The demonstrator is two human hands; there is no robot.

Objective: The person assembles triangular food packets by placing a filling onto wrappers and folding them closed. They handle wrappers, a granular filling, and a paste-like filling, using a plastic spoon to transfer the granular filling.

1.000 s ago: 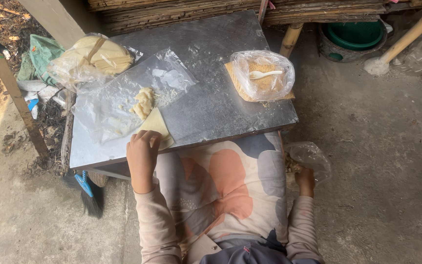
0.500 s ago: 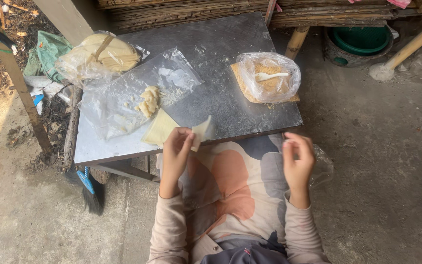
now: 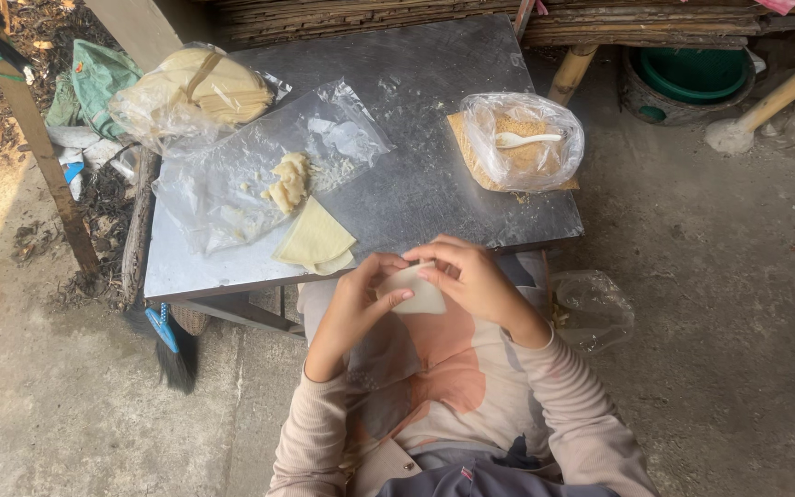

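Note:
Both hands meet over my lap, just off the near edge of the metal table [image 3: 434, 184]. My left hand [image 3: 361, 299] and my right hand [image 3: 471, 276] pinch one thin pale dough wrapper [image 3: 420, 296] between their fingers. A small stack of the same pale wrappers [image 3: 315, 241] lies on the table near that edge. Beside it, lumps of pale filling [image 3: 287, 181] rest on a flattened clear plastic sheet [image 3: 232, 193]. A clear bag with crumbly yellow filling and a white spoon [image 3: 522, 140] sits at the table's right side.
A bagged bundle of wrappers [image 3: 200, 87] lies at the table's far left. A clear plastic bag [image 3: 591, 308] sits on the concrete floor by my right arm. A green tub [image 3: 697, 74], a wooden post [image 3: 39, 147] and a blue-handled brush [image 3: 167, 345] surround the table.
My left hand lifted a wrapper off the stack and drew it over my lap. My right hand came up from beside my leg and joined it on the wrapper.

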